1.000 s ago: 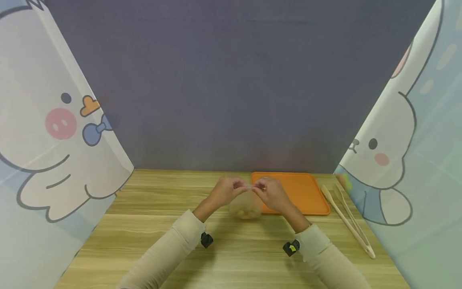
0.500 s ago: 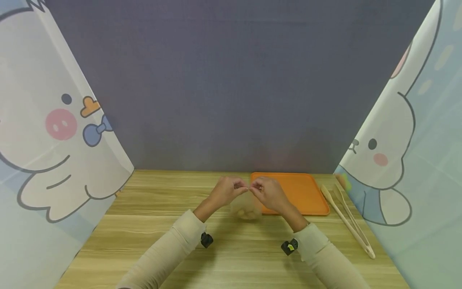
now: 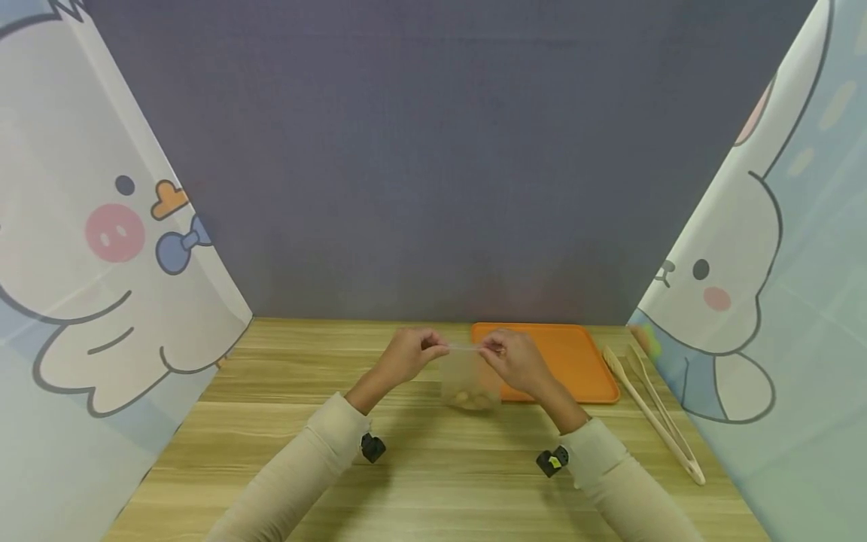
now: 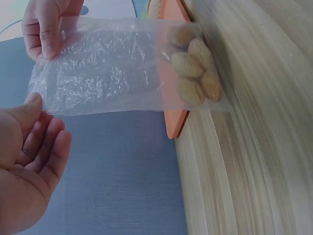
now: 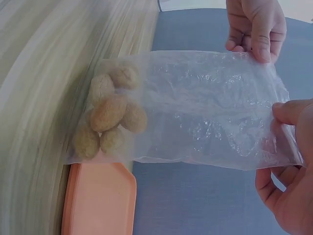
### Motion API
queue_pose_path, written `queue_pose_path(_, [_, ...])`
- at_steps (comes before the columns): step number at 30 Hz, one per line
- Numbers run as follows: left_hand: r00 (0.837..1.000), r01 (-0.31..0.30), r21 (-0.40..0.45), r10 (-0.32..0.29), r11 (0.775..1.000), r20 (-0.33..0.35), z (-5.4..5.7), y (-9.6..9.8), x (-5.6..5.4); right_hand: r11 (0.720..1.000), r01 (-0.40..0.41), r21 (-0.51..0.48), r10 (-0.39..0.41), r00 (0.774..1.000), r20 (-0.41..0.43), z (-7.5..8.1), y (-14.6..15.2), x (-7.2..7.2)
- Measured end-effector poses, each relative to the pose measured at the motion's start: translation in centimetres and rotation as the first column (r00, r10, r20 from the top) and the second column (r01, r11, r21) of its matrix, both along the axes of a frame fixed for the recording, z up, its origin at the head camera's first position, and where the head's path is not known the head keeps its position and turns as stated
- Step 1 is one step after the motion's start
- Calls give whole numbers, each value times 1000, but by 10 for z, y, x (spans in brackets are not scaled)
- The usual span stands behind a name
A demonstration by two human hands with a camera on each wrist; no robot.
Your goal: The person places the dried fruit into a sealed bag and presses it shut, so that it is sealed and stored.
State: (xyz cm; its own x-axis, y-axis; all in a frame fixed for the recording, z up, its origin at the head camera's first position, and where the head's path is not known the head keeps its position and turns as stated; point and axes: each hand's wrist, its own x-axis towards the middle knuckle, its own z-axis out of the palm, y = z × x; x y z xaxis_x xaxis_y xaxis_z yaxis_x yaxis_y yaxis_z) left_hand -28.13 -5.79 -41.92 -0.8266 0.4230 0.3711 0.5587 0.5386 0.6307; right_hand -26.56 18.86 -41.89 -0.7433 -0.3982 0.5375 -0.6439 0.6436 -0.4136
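Note:
A clear plastic bag (image 3: 463,373) hangs upright between both hands, its mouth stretched into a straight line. Several brown, oval, nut-like pieces (image 5: 108,112) are gathered at its bottom. At one top corner my left hand (image 3: 409,354) pinches the bag between thumb and fingers. My right hand (image 3: 517,361) pinches the same top edge farther right, thumb and fingertips on the film. The left wrist view shows the bag (image 4: 107,66) flat and wrinkled above its contents, with its bottom close over the tabletop.
Behind the bag and to the right lies an orange tray (image 3: 565,365). Long wooden tongs (image 3: 653,410) rest on the wood-grain table (image 3: 271,436) by the right side. A dark panel (image 3: 433,165) stands along the back, with cartoon-printed panels at both sides.
My hands have drawn apart, mostly the left one moving left, after their fingertips met at the bag's top half a second ago. The bag's top edge now shows stretched between them.

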Motion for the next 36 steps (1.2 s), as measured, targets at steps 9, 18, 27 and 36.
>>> queue_pose_path(9, [997,-15,7,16,1000,-80,3,2,1,998,27,64,-26,999,-25,5,-5,2])
queue_pose_path(18, [985,51,33,-45,998,-167,5,9,5,989,7,146,14,989,-144,12,-32,1])
queue_pose_path(27, [980,63,71,-48,995,-194,6,7,7,985,-15,172,43,986,-160,19,-34,4])
queue_pose_path(36, [967,65,69,-46,995,-251,2,5,6,976,-34,217,60,991,-116,24,-28,3])
